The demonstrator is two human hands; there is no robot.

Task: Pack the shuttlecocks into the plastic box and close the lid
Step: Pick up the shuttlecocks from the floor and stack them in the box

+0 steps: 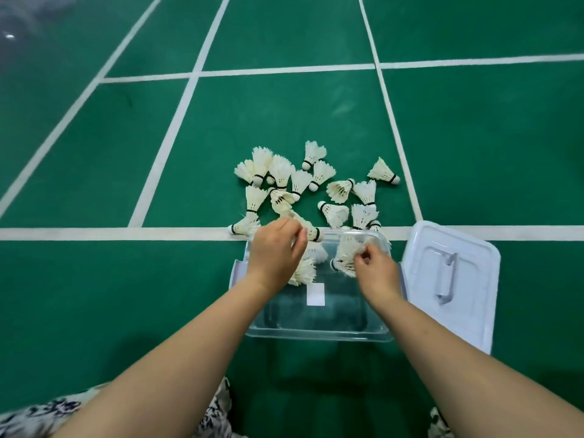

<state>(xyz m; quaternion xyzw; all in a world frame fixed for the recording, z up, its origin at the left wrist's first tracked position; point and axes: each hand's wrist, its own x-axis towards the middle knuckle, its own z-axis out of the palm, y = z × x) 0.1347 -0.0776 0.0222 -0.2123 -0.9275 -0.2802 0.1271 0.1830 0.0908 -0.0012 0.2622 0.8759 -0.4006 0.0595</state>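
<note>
A clear plastic box [319, 333] stands open on the green court floor in front of me. Its white lid [464, 257] lies flat to the right of it. My left hand [275, 251] pinches a white feather shuttlecock [308, 227] over the box's far left rim. My right hand [377, 270] pinches another shuttlecock [346, 257] by its feathers, low inside the box near the far right corner. Two more shuttlecocks [305, 270] lie inside the box, partly hidden by my left hand. Several loose shuttlecocks [335, 213] lie scattered on the floor just beyond the box.
White court lines [126, 233] cross the green floor; one runs under the box's far edge. A white label [315, 294] is stuck on the box bottom. Patterned fabric of my clothing [47, 415] shows at the bottom left and right.
</note>
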